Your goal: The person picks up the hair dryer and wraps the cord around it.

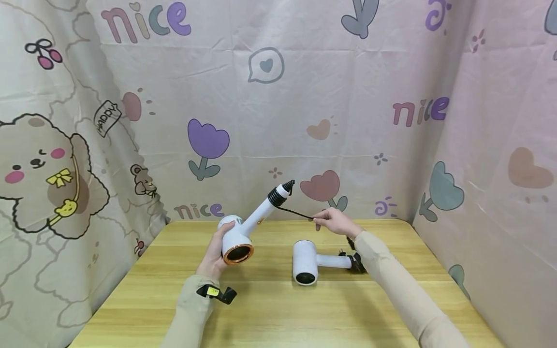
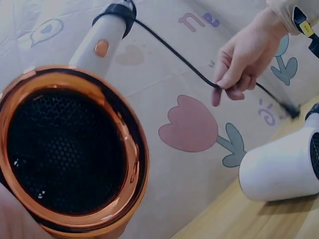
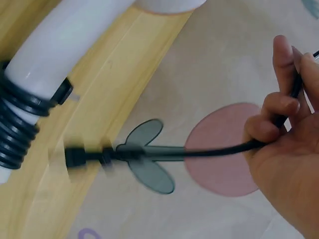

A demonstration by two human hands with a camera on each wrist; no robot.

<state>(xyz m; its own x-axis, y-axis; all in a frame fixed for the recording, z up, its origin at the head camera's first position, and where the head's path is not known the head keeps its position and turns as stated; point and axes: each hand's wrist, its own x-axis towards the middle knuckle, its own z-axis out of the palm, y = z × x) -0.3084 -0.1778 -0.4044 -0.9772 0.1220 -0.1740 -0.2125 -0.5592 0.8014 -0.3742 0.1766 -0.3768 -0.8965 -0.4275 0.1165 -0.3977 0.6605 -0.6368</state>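
My left hand (image 1: 214, 252) grips the head of a white hair dryer (image 1: 235, 238) with a copper-coloured ring, held above the table with its handle slanting up to the right. Black cord is coiled around the handle's end. From that coil the power cord (image 1: 296, 212) runs to my right hand (image 1: 335, 221), which pinches it between thumb and fingers. Past the fingers a short length hangs loose, its plug (image 3: 77, 157) blurred in the right wrist view. Below lies a second white hair dryer (image 1: 304, 261) on its side, its cord (image 3: 20, 127) wound round the handle's end.
The wooden table (image 1: 261, 309) carries the second hair dryer right of the middle. A printed cloth (image 1: 278, 106) hangs behind the table and along both sides. A black strap with a yellow label (image 1: 213, 291) is on the left sleeve.
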